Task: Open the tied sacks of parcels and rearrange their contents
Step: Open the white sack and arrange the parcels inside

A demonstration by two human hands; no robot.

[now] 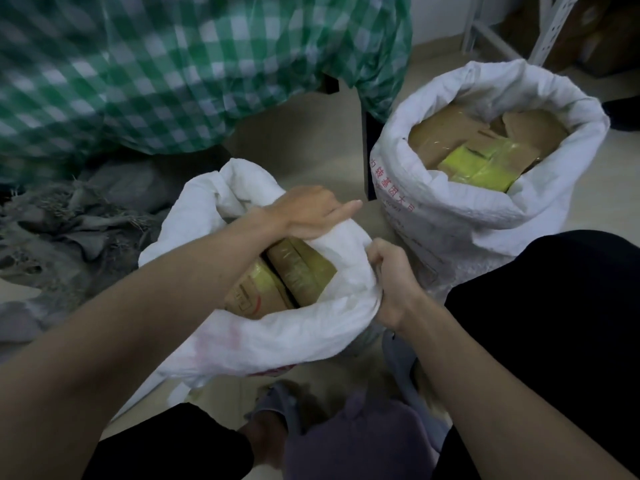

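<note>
Two white woven sacks stand open on the floor. The near sack (277, 337) holds brown cardboard parcels (294, 275) sealed with yellowish tape. My left hand (308, 213) lies over its far rim, fingers curled round the fabric with the index finger pointing right. My right hand (391, 278) grips the rim's right side in a fist. The far sack (460, 216), with red print on its side, stands at the upper right with its mouth rolled down. It is filled with more taped cardboard parcels (485, 147).
A green-and-white checked cloth (166, 71) hangs over a table at the upper left. Grey crumpled sacking (69, 230) lies on the floor at the left. A metal shelf frame (540, 32) stands at the top right. My dark-trousered knees and slippered foot (277, 407) are below.
</note>
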